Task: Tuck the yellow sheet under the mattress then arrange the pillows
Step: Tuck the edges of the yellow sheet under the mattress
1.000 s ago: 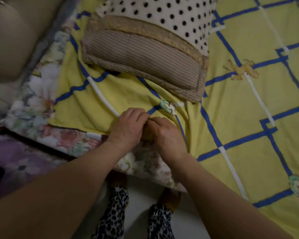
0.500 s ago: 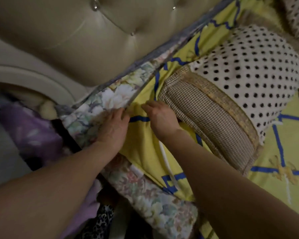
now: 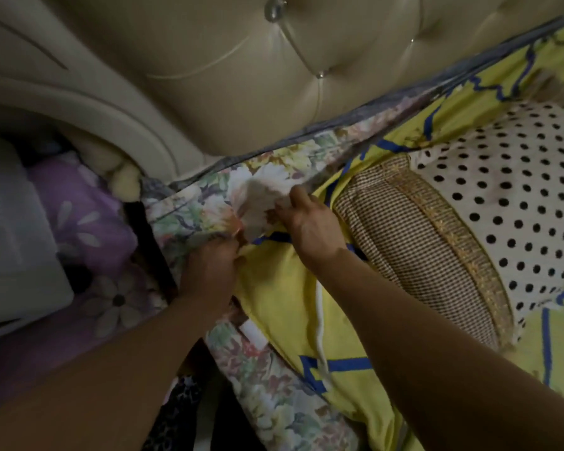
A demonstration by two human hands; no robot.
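The yellow sheet (image 3: 284,297) with blue and white lines covers the bed's corner near the headboard. Under it shows the floral mattress cover (image 3: 205,203). My left hand (image 3: 210,271) grips the sheet's edge at the mattress side, fingers curled into the fabric. My right hand (image 3: 310,222) pinches bunched cloth at the sheet's corner, where the floral cover is pulled up. A brown checked pillow (image 3: 417,252) with a gold band lies just right of my right hand. Behind it sits a white pillow with black dots (image 3: 515,203).
The beige tufted headboard (image 3: 241,76) rises right behind the corner. A purple floral blanket (image 3: 88,222) and a white box (image 3: 10,242) fill the gap left of the bed. Leopard-print fabric (image 3: 179,415) shows below, by the mattress side.
My view and both hands moved from the bed's side edge up to the headboard corner. In the last half second both hands closed on the fabric and the floral cover got bunched up.
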